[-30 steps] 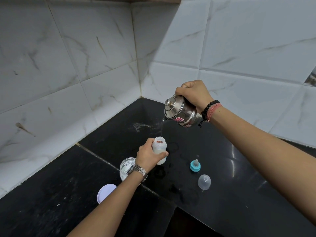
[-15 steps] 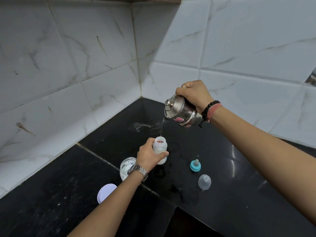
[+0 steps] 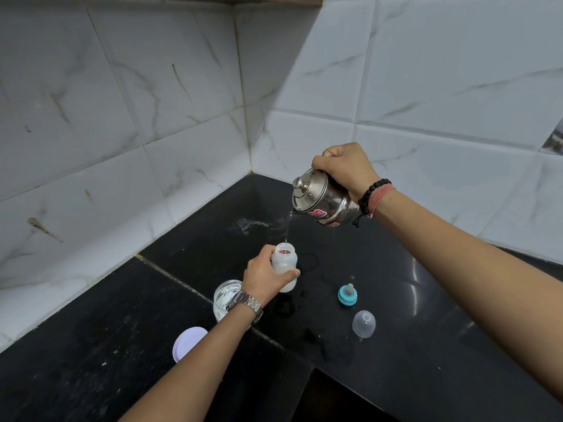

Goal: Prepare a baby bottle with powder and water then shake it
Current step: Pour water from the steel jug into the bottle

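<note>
A small translucent baby bottle (image 3: 284,263) stands uncapped on the black counter, and my left hand (image 3: 265,277) grips its side. Above and to the right, my right hand (image 3: 345,169) holds a steel jug (image 3: 320,199) tilted toward the bottle. A thin stream of water runs from the jug's spout into the bottle's mouth. The teal nipple ring (image 3: 347,296) and the clear dome cap (image 3: 363,324) lie on the counter to the right of the bottle.
An open clear jar (image 3: 224,296) stands behind my left wrist, its white lid (image 3: 187,342) lying nearer the front edge. Wet patches mark the black counter (image 3: 426,345). White tiled walls (image 3: 182,117) meet in a corner at the back.
None beyond water still flowing; both hands, the jug and the bottle hold the same position.
</note>
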